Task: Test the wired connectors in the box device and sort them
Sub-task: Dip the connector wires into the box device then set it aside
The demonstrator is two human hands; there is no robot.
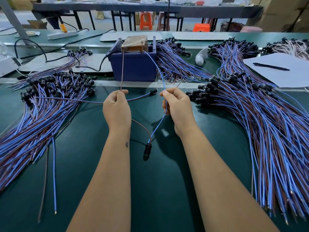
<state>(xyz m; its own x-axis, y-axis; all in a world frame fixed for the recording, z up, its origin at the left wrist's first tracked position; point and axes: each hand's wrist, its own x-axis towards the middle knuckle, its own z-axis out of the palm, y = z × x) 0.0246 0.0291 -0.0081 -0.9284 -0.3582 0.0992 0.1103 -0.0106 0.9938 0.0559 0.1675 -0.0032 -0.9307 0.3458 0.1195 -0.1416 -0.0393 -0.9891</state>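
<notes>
A blue box device stands at the middle back of the green table, with a taped brown block inside. My left hand pinches a brown wire that runs up to the box. My right hand pinches a blue wire that also reaches the box top. Both wires hang down between my wrists to one black connector, which dangles just above the table. Another wired connector lies across the table behind my left hand.
Big heaps of blue and brown wired connectors lie at the left, at the right and behind the box. A white sheet with a black pen sits at the far right. A black power cable and a power strip lie at the back left.
</notes>
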